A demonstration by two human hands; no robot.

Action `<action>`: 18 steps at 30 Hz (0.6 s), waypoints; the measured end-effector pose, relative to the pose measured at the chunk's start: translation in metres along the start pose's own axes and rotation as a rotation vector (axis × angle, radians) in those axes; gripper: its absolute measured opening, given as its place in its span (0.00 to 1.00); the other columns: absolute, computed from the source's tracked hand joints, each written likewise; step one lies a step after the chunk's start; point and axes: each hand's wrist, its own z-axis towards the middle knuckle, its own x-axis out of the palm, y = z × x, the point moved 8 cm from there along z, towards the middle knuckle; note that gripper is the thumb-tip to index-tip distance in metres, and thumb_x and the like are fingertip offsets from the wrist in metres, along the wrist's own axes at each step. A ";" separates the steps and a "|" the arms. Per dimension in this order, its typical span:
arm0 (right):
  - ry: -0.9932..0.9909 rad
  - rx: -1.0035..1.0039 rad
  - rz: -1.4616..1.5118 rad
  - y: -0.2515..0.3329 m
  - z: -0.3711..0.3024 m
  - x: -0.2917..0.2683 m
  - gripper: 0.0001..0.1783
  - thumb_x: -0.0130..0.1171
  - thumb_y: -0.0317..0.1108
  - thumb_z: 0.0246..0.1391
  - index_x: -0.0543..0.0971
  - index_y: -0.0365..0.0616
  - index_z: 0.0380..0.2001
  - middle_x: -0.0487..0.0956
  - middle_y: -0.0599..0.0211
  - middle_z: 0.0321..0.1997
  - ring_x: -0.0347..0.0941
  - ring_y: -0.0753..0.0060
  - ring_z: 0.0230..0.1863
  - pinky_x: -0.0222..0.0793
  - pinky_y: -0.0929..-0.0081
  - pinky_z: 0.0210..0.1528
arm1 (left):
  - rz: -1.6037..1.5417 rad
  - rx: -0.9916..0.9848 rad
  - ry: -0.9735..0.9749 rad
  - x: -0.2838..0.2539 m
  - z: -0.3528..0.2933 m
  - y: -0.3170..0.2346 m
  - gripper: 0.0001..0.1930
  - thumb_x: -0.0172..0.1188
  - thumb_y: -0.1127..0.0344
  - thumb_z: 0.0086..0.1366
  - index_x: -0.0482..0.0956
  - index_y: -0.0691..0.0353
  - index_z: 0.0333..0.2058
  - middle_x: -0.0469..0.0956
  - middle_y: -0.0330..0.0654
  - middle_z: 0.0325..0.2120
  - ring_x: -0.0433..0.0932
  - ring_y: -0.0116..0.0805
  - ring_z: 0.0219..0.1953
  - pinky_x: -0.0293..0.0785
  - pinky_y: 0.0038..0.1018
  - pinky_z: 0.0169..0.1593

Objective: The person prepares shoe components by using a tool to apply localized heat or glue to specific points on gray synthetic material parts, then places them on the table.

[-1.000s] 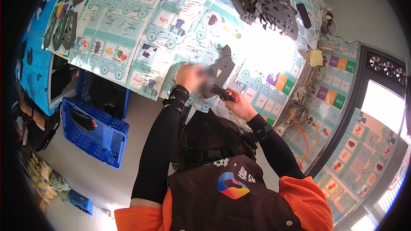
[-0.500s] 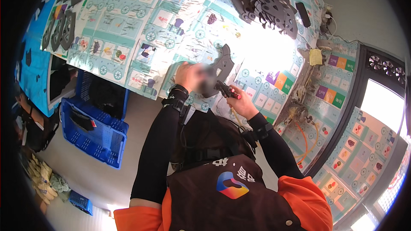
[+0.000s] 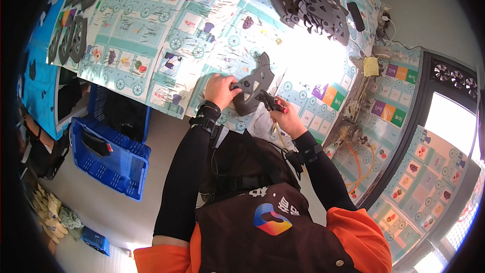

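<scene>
My left hand (image 3: 220,91) is closed on the left end of a curved dark grey plastic part (image 3: 259,79) with cut-out openings, tilted above the patterned table cover. In my right hand (image 3: 289,119) is a black-and-red hand tool (image 3: 273,102), perhaps nippers. Its dark head meets or overlaps the lower right edge of the part; actual contact cannot be made out. A thin yellowish hose or cord (image 3: 279,135) hangs below my right hand. The tool's exact kind is hard to tell.
A heap of similar dark grey parts (image 3: 308,7) lies at the table's far side, beside a black oblong object (image 3: 355,16). More parts (image 3: 76,39) lie at the left edge. A blue crate (image 3: 108,162) sits lower left, near another person's arm (image 3: 38,130).
A blur over my left hand and the part's left end has cleared. The tool has turned slightly in my right hand, its head staying by the part's lower right edge.
</scene>
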 end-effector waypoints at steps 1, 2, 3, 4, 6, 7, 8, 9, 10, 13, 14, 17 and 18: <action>-0.001 0.000 0.000 -0.002 0.001 -0.001 0.29 0.58 0.31 0.50 0.76 0.35 0.58 0.79 0.57 0.27 0.78 0.63 0.29 0.73 0.64 0.37 | 0.007 0.003 -0.011 -0.001 0.000 0.000 0.15 0.79 0.58 0.53 0.84 0.55 0.34 0.81 0.35 0.21 0.76 0.42 0.32 0.70 0.38 0.45; -0.009 -0.002 0.009 -0.004 0.002 -0.002 0.30 0.59 0.31 0.50 0.76 0.35 0.59 0.79 0.57 0.27 0.78 0.63 0.29 0.73 0.65 0.37 | 0.007 0.004 -0.010 0.000 0.000 -0.001 0.15 0.79 0.58 0.53 0.84 0.55 0.34 0.81 0.35 0.21 0.76 0.42 0.32 0.70 0.38 0.45; -0.016 -0.005 0.018 -0.004 0.003 -0.003 0.30 0.59 0.31 0.50 0.76 0.36 0.59 0.79 0.58 0.27 0.78 0.64 0.29 0.74 0.65 0.37 | 0.010 0.006 -0.016 -0.001 0.000 -0.001 0.15 0.79 0.58 0.52 0.84 0.55 0.34 0.81 0.36 0.21 0.76 0.42 0.32 0.70 0.38 0.45; -0.017 -0.005 0.018 -0.004 0.003 -0.004 0.30 0.59 0.31 0.50 0.76 0.36 0.59 0.79 0.58 0.27 0.78 0.64 0.29 0.74 0.65 0.37 | 0.013 0.007 -0.022 -0.001 0.000 -0.002 0.15 0.79 0.58 0.52 0.84 0.55 0.34 0.81 0.36 0.21 0.76 0.42 0.31 0.70 0.38 0.45; -0.041 -0.010 0.033 -0.005 0.003 -0.008 0.31 0.59 0.31 0.50 0.76 0.36 0.60 0.79 0.58 0.26 0.78 0.64 0.28 0.74 0.65 0.36 | 0.009 0.013 -0.022 -0.001 0.001 -0.002 0.15 0.79 0.59 0.52 0.84 0.55 0.34 0.81 0.36 0.21 0.76 0.42 0.31 0.70 0.38 0.45; -0.042 -0.011 0.033 -0.005 0.004 -0.009 0.31 0.59 0.31 0.50 0.76 0.36 0.60 0.79 0.58 0.26 0.78 0.64 0.28 0.74 0.65 0.36 | 0.006 0.018 -0.023 -0.001 0.001 -0.002 0.15 0.79 0.59 0.52 0.84 0.55 0.34 0.81 0.36 0.21 0.76 0.42 0.31 0.70 0.38 0.45; -0.055 -0.029 0.046 -0.005 0.004 -0.010 0.31 0.59 0.31 0.50 0.76 0.36 0.60 0.79 0.59 0.25 0.78 0.64 0.28 0.74 0.65 0.36 | 0.005 0.019 -0.023 -0.002 0.001 -0.002 0.15 0.79 0.59 0.52 0.84 0.55 0.34 0.81 0.36 0.21 0.76 0.42 0.31 0.70 0.38 0.45; -0.067 -0.046 0.058 0.000 0.004 -0.011 0.31 0.59 0.31 0.50 0.76 0.37 0.60 0.78 0.59 0.25 0.78 0.64 0.28 0.74 0.64 0.36 | -0.001 0.024 -0.021 -0.002 0.000 -0.002 0.14 0.79 0.59 0.52 0.84 0.55 0.34 0.81 0.36 0.21 0.76 0.42 0.31 0.70 0.38 0.44; -0.066 -0.046 0.057 0.003 0.003 -0.012 0.31 0.59 0.31 0.50 0.76 0.37 0.60 0.78 0.59 0.25 0.78 0.64 0.28 0.74 0.64 0.36 | -0.007 0.028 -0.018 -0.002 -0.001 -0.002 0.14 0.80 0.59 0.52 0.84 0.55 0.33 0.81 0.36 0.21 0.76 0.42 0.31 0.70 0.38 0.44; -0.066 -0.055 0.049 0.007 0.003 -0.017 0.26 0.59 0.30 0.48 0.78 0.37 0.53 0.79 0.58 0.25 0.78 0.62 0.27 0.74 0.63 0.36 | 0.001 0.009 -0.034 -0.003 -0.001 -0.002 0.14 0.80 0.60 0.52 0.84 0.55 0.33 0.81 0.36 0.21 0.76 0.42 0.31 0.70 0.38 0.44; -0.075 -0.097 0.030 0.006 0.005 -0.019 0.22 0.58 0.30 0.48 0.78 0.37 0.49 0.80 0.57 0.25 0.78 0.60 0.27 0.74 0.63 0.36 | -0.001 0.011 -0.035 -0.003 0.000 -0.003 0.14 0.80 0.60 0.52 0.84 0.55 0.33 0.81 0.36 0.21 0.76 0.42 0.31 0.70 0.38 0.44; -0.086 -0.147 0.027 0.005 0.010 -0.022 0.16 0.58 0.30 0.48 0.77 0.36 0.42 0.80 0.56 0.26 0.79 0.58 0.27 0.74 0.62 0.36 | -0.004 -0.005 -0.011 -0.001 0.001 -0.002 0.14 0.79 0.60 0.52 0.84 0.55 0.32 0.81 0.37 0.21 0.76 0.43 0.31 0.70 0.38 0.44; -0.085 -0.153 0.043 0.007 0.011 -0.022 0.14 0.57 0.30 0.48 0.77 0.36 0.39 0.80 0.55 0.26 0.79 0.58 0.27 0.74 0.62 0.36 | -0.006 -0.003 -0.015 -0.001 0.001 -0.001 0.13 0.79 0.59 0.52 0.84 0.55 0.32 0.81 0.37 0.21 0.76 0.43 0.32 0.70 0.38 0.44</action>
